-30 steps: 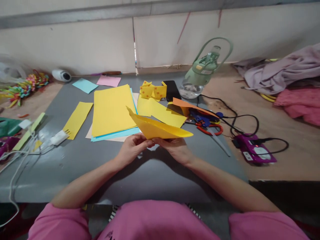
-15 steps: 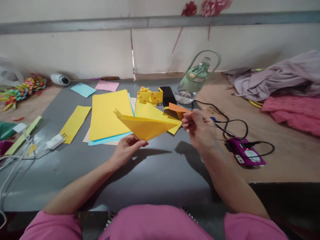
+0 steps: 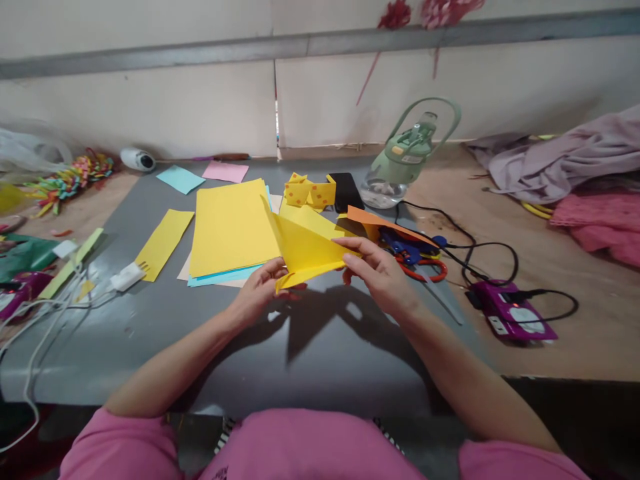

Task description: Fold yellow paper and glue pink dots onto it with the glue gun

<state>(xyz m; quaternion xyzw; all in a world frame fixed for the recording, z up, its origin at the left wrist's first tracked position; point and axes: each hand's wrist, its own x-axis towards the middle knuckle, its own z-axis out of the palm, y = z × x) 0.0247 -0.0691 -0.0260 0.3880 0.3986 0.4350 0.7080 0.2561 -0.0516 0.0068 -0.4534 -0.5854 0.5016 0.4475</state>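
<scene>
Pinching the folded yellow paper [image 3: 309, 248] with left grip [image 3: 261, 285] and right grip [image 3: 379, 272] closed on its edges, possibly risking skewed creases by pulling unevenly.

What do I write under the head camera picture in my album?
Left hand and right hand hold a folded yellow paper over the grey tabletop, a green bottle standing beyond.
</scene>
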